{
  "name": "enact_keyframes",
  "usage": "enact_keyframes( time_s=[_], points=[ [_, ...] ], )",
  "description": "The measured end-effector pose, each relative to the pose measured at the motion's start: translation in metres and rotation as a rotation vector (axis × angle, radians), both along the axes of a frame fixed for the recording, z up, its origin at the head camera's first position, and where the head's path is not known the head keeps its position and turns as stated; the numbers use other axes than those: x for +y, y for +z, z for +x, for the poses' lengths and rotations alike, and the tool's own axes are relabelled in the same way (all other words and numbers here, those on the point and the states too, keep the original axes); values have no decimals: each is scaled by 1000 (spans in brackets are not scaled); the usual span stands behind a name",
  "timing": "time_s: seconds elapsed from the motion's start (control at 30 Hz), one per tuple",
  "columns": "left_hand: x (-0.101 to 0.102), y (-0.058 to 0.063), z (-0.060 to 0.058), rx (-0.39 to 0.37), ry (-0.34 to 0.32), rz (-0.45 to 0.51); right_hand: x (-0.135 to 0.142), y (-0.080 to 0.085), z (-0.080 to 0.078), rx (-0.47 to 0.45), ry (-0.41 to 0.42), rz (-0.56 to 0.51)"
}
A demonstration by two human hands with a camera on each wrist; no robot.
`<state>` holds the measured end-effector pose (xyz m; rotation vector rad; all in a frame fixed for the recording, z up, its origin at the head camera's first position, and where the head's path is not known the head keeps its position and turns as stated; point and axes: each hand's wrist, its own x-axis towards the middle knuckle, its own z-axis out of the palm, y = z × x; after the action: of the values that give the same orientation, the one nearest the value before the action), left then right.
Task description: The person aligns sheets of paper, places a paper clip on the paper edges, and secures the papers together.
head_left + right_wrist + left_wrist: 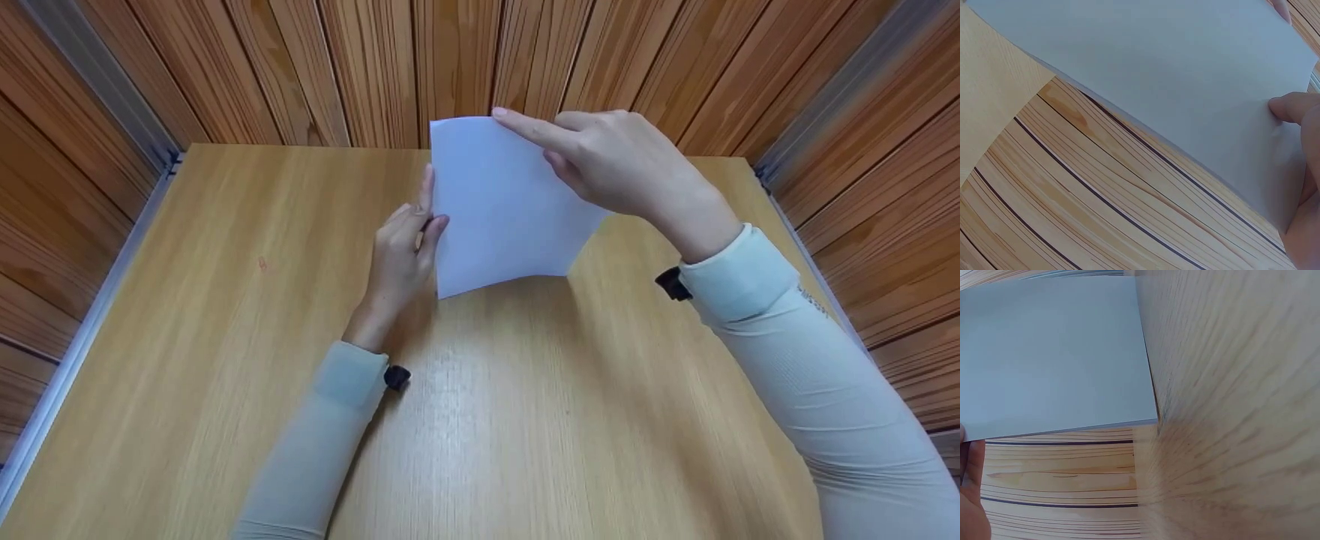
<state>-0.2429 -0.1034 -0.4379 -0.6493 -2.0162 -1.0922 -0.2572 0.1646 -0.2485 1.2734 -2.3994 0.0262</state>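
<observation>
White paper (pixel 510 202) is held up near the back of the table, slightly bowed, its lower edge right at the tabletop in the left wrist view. A second layer shows just behind the edge of the paper (pixel 1055 360). My left hand (pixel 405 244) pinches its left side, thumb in front, index finger pointing up along the edge. My right hand (pixel 619 161) holds the upper right part, index finger reaching to the top edge. From the right wrist, the thumb presses on the face of the paper (pixel 1174 84) while the other fingers are partly hidden behind it.
A small red paper clip (pixel 262 263) lies on the left of the wooden table (pixel 225 397). Wood-panelled walls (pixel 375 67) rise at the back and both sides. Metal rails (pixel 82 330) run along the table's sides.
</observation>
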Motion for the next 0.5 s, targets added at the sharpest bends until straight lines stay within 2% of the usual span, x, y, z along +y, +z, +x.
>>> enact_keyframes(
  time_s=[0.2,0.5],
  points=[
    [1,2,0,-29,1,-10,4,-1,1,2,-8,1],
    [-1,-1,1,-15,5,-6,10,-1,0,-5,-21,-1]
  ],
)
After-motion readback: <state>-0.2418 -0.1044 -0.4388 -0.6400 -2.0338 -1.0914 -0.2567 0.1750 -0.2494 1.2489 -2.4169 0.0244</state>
